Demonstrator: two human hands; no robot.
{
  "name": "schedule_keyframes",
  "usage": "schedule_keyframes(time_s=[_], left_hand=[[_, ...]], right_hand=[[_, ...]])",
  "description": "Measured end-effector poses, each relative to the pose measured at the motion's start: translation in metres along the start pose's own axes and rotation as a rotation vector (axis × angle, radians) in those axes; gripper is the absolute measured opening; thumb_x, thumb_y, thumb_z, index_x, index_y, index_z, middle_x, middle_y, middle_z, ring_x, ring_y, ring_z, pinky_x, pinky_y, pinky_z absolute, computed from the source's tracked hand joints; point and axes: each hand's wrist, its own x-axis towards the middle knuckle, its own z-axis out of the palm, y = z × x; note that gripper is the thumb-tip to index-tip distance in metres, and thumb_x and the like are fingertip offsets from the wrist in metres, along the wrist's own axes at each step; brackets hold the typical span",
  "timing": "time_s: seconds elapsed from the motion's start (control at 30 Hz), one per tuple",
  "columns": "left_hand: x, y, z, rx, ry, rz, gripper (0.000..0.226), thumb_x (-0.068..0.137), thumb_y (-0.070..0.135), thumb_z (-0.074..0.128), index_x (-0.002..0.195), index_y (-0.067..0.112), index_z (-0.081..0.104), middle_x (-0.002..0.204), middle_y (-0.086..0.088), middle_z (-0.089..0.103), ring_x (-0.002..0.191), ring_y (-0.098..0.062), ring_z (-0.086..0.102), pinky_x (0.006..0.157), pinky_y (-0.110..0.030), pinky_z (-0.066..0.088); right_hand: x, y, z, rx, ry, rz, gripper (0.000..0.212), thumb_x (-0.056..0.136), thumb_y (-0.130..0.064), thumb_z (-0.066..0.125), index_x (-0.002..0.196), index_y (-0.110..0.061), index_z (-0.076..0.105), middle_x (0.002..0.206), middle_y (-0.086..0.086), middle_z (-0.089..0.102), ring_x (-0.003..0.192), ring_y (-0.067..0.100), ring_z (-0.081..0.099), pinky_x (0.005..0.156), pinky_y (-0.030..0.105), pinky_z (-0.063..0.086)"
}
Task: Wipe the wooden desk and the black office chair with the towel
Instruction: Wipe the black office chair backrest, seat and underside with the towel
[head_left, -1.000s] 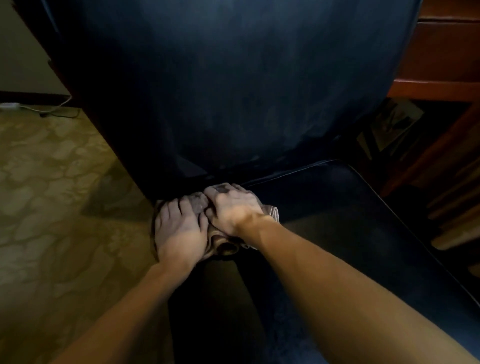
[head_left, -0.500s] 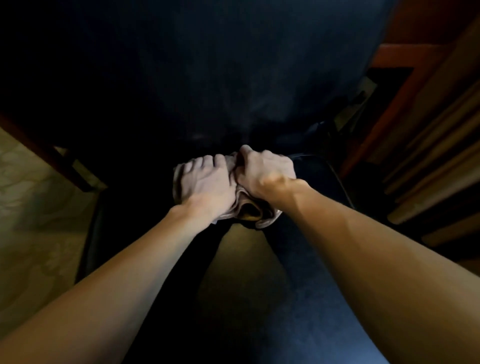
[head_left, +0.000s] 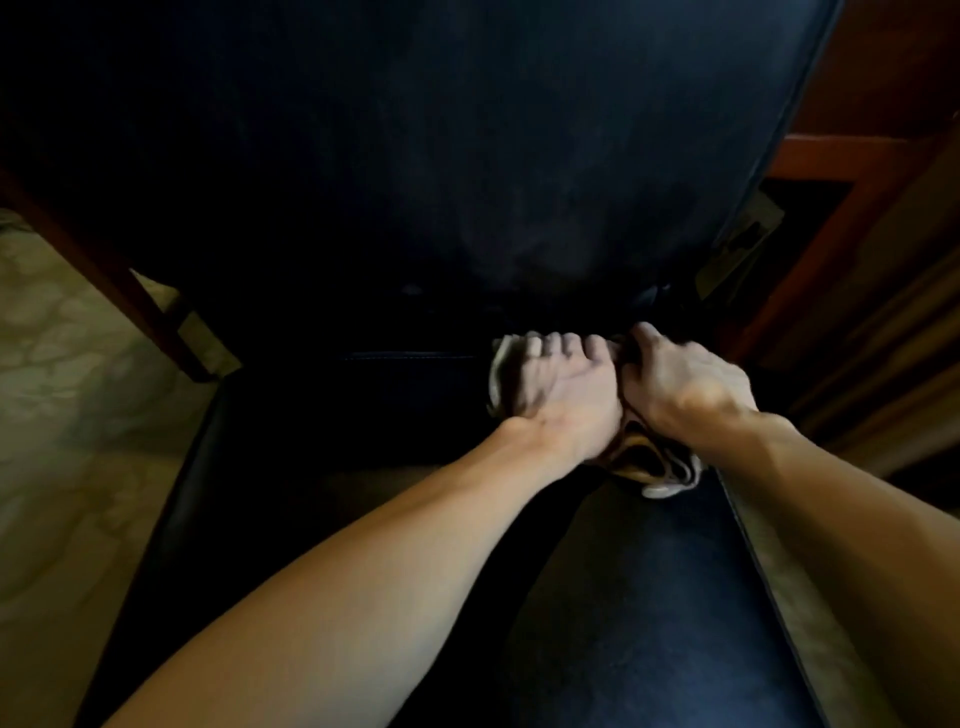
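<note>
Towel (head_left: 655, 468) bunched at rear right of black office chair seat (head_left: 649, 597), under backrest (head_left: 415, 156); left hand (head_left: 563, 387) presses it flat-fingered, right hand (head_left: 685, 384) grasps its folds; advise even pressure, working deep along the crease.

Your left hand (head_left: 566, 395) and right hand (head_left: 685, 384) slide the towel (head_left: 657, 470) along the back of the chair seat (head_left: 649, 597), from its left corner toward its right edge.
</note>
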Motion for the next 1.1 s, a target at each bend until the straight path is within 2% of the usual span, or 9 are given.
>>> schedule_keyframes(time_s=[0.17,0.3,0.43,0.5,0.57,0.67,0.77,0.87,1.1], left_hand=[[-0.01,0.017,0.001,-0.026,0.076,0.15,0.048,0.098,0.028,0.044,0.142,0.008,0.042,0.148,-0.017,0.048,0.139,-0.032,0.04,0.119,-0.043,0.022],[-0.045,0.023,0.006,-0.21,0.106,0.363,0.054,0.101,0.032,0.047,0.149,0.009,0.044,0.155,-0.01,0.046,0.146,-0.025,0.035,0.124,-0.035,0.014],[-0.118,0.028,0.001,-0.308,0.149,0.394,0.05,0.093,0.041,0.051,0.135,0.014,0.056,0.139,-0.006,0.058,0.134,-0.024,0.048,0.12,-0.033,0.023],[-0.154,0.024,0.002,-0.303,0.164,0.378,0.048,0.089,0.046,0.049,0.127,0.019,0.059,0.13,-0.001,0.062,0.125,-0.021,0.054,0.114,-0.033,0.031],[-0.185,0.015,-0.002,-0.261,0.166,0.364,0.042,0.085,0.049,0.051,0.116,0.023,0.062,0.116,0.003,0.065,0.112,-0.02,0.059,0.106,-0.035,0.041],[-0.219,-0.01,-0.014,-0.147,0.208,0.34,0.035,0.082,0.049,0.054,0.102,0.023,0.064,0.098,0.003,0.066,0.096,-0.021,0.063,0.093,-0.037,0.05],[-0.23,-0.045,-0.036,-0.093,0.354,0.239,0.035,0.083,0.046,0.053,0.102,0.02,0.067,0.096,0.0,0.067,0.092,-0.024,0.064,0.089,-0.037,0.04],[-0.236,-0.089,-0.073,-0.08,0.453,0.159,0.044,0.088,0.046,0.052,0.12,0.018,0.065,0.113,-0.001,0.067,0.107,-0.025,0.061,0.096,-0.039,0.041],[-0.235,-0.202,-0.163,-0.101,0.816,-0.003,0.05,0.087,0.034,0.06,0.13,0.01,0.064,0.129,-0.008,0.065,0.12,-0.03,0.059,0.103,-0.045,0.044]], right_hand=[[-0.029,0.02,0.008,0.199,-0.022,0.129,0.046,0.1,-0.027,0.048,0.145,-0.028,0.04,0.148,0.015,0.052,0.122,0.043,0.061,0.096,0.045,0.047],[-0.084,0.036,0.014,0.267,-0.044,0.272,0.054,0.098,-0.019,0.05,0.149,-0.024,0.036,0.141,0.022,0.058,0.122,0.045,0.059,0.096,0.043,0.046],[-0.166,0.041,0.014,0.161,-0.077,0.163,0.068,0.095,-0.021,0.052,0.159,-0.021,0.029,0.164,0.007,0.036,0.151,0.025,0.034,0.118,0.039,0.035],[-0.198,0.033,0.018,0.003,-0.09,0.135,0.069,0.095,-0.032,0.048,0.159,-0.029,0.024,0.168,-0.004,0.025,0.155,0.017,0.021,0.12,0.041,0.033],[-0.221,0.018,0.013,-0.09,-0.092,0.098,0.067,0.094,-0.038,0.046,0.157,-0.039,0.023,0.165,-0.012,0.028,0.152,0.016,0.025,0.115,0.042,0.035],[-0.236,-0.011,0.003,-0.047,-0.071,-0.053,0.066,0.091,-0.032,0.05,0.153,-0.044,0.029,0.156,-0.017,0.042,0.138,0.015,0.04,0.111,0.035,0.04],[-0.239,-0.051,-0.007,0.088,0.057,-0.15,0.063,0.089,-0.023,0.056,0.15,-0.035,0.044,0.148,-0.012,0.053,0.128,0.021,0.048,0.106,0.037,0.044],[-0.232,-0.097,-0.018,0.223,0.249,-0.274,0.058,0.083,-0.012,0.065,0.139,-0.022,0.058,0.138,-0.002,0.062,0.121,0.027,0.052,0.1,0.044,0.05],[-0.186,-0.222,-0.063,0.32,0.647,-0.678,0.055,0.082,-0.004,0.063,0.136,-0.012,0.065,0.142,0.009,0.061,0.13,0.033,0.052,0.102,0.049,0.053]])
